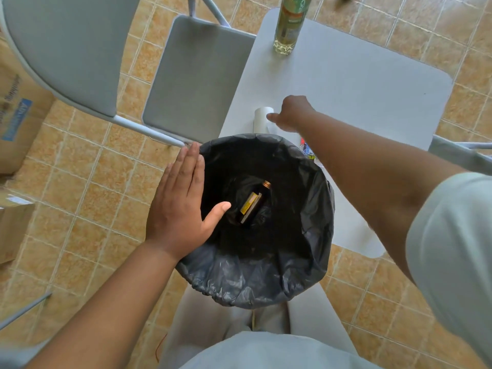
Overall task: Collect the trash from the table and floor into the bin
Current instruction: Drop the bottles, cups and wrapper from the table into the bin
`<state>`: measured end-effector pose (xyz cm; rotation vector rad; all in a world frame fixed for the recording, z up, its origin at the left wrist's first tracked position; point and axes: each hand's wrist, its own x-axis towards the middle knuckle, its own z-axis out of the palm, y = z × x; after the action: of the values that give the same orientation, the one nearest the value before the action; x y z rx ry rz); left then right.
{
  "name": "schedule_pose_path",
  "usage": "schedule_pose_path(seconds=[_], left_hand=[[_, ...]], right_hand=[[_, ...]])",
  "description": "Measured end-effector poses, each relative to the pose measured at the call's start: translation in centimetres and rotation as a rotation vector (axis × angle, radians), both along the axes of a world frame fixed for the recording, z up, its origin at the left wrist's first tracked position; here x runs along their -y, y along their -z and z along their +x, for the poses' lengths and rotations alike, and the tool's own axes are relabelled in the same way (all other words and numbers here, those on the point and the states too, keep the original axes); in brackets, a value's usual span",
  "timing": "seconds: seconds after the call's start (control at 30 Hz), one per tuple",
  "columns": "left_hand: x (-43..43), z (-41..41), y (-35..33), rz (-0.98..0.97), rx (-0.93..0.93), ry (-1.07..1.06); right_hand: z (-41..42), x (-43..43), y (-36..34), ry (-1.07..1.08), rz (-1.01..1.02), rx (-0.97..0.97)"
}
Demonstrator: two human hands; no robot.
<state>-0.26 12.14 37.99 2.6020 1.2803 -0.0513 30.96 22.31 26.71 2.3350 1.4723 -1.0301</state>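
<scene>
A bin lined with a black bag [306, 262] stands in front of me, against the near edge of the grey table [359, 97]. Inside it lie a dark brown bottle [262, 194] and a small yellow-labelled box [249, 206]. My left hand [178, 206] lies flat on the bin's left rim, fingers straight. My right hand [291, 113] reaches over the table and its curled fingers grip a white paper cup [261, 119] lying on its side. A colourful wrapper [308, 150] peeks out under my right forearm by the bin's rim.
A tall bottle of pale yellow liquid [288, 25] stands at the table's far edge. A grey folding chair [194, 75] sits left of the table, another chair back [66, 49] nearer left. Cardboard boxes [13, 123] line the left side of the tiled floor.
</scene>
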Motion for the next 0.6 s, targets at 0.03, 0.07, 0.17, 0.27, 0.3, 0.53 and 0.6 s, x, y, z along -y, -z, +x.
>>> schedule_pose_path(seconds=[0.03, 0.07, 0.17, 0.27, 0.3, 0.53, 0.6], left_hand=[[0.0, -0.1, 0.1, 0.0, 0.006, -0.001], [0.0, -0.1, 0.1, 0.001, 0.011, -0.002], [-0.1, -0.1, 0.2, 0.007, 0.017, -0.004], [0.0, 0.1, 0.1, 0.004, 0.018, -0.008], [0.0, 0.1, 0.1, 0.006, 0.018, -0.009], [-0.2, 0.0, 0.1, 0.0, 0.026, -0.002], [-0.2, 0.0, 0.1, -0.01, 0.021, 0.003]], right_hand=[[-0.2, -0.2, 0.7, -0.024, -0.023, -0.001], [-0.5, -0.3, 1.4, -0.038, -0.037, -0.011], [-1.2, -0.5, 2.8, -0.056, -0.071, -0.046], [-1.4, -0.4, 3.6, -0.028, -0.07, -0.065], [-1.3, -0.3, 3.7, 0.006, -0.056, -0.074], [0.1, 0.7, -0.6, 0.236, 0.17, -0.19], [0.4, 1.4, -3.8, 0.277, 0.271, -0.215]])
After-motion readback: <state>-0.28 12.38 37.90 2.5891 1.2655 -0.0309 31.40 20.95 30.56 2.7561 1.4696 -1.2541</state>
